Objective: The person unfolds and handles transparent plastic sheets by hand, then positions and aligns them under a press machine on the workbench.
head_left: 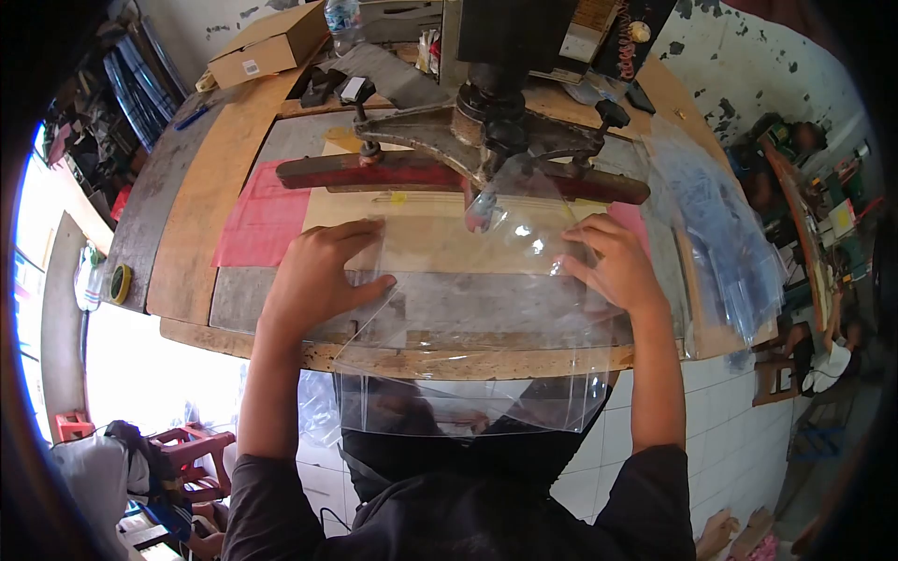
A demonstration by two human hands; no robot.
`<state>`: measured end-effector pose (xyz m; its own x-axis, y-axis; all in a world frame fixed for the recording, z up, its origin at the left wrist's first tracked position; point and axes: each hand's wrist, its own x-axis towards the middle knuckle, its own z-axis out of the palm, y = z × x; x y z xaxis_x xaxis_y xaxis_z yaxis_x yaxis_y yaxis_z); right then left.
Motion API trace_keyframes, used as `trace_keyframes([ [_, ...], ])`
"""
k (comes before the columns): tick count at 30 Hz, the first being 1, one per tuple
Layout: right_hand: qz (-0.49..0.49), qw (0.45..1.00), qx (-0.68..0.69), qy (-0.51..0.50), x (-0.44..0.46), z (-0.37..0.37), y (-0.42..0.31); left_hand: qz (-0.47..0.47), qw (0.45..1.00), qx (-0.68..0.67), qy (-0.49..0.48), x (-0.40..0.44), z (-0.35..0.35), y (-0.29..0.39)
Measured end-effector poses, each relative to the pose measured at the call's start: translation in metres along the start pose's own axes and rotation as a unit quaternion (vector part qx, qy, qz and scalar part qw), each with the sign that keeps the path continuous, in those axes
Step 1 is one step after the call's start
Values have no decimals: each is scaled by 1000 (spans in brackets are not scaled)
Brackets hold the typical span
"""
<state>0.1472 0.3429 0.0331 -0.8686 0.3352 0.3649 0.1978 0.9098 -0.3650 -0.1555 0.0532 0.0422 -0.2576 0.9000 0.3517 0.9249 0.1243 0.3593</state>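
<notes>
A clear plastic sheet [468, 341] spreads between my two hands, its lower part hanging past the table's front edge. At the sheet's left edge, my left hand [323, 276] holds it, thumb and fingers curved apart. My right hand [613, 266] grips the opposite side, with bent fingertips on the film. The sheet's far end bulges upward under the press [491, 122], near its long red-sided bar [374, 176]. Beneath lie a tan board [421, 245] and a pink sheet [257, 220] to the left. Exact finger contact is hard to see through the glare.
A pile of clear plastic [725, 243] lies on the table's right side. At the back left are a cardboard box [271, 45] and a plastic bottle [343, 21]. A yellow tape roll [121, 283] is at the left edge. Other people sit at both sides.
</notes>
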Motion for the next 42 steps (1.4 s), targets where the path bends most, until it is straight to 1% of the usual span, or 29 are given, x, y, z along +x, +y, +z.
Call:
trace_keyframes([
  [30, -11, 1000, -12, -8, 0, -1, 1, -12, 1000, 4, -14, 0, -1, 1],
  [42, -12, 1000, -15, -1, 1, -2, -1, 10, 1000, 15, 1, 0, 2, -3],
])
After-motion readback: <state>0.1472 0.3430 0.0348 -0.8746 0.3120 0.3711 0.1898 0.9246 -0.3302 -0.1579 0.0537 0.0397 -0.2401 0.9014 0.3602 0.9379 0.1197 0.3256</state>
